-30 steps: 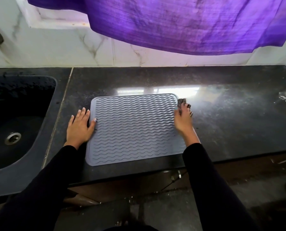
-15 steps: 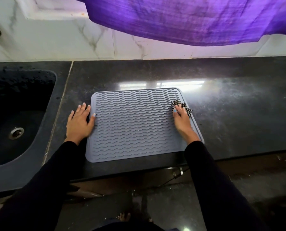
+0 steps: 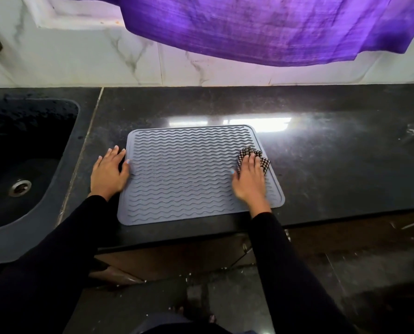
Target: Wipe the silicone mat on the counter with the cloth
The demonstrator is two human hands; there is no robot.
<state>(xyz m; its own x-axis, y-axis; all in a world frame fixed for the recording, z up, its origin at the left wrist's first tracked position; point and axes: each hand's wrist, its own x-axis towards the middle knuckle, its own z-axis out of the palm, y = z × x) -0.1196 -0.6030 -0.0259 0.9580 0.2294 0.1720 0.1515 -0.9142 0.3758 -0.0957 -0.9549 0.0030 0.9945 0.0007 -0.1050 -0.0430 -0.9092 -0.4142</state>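
Right hand has the checked cloth bunched under its fingers and pressed onto the right side of the silicone mat, fingers look fairly straight over it rather than wrapped around. Left hand is flat and relaxed on the counter, holding nothing, fingertips touching the mat's left edge to pin it.

To do this bit well I'd say run the cloth along the wavy ridges, not across them, so it gets down into the grooves, and keep that left hand planted because silicone probably skids on polished stone.

Mat sits near the front edge of the dark glossy counter. Black sink off to the left, marble-look wall tiles behind, purple fabric hanging above
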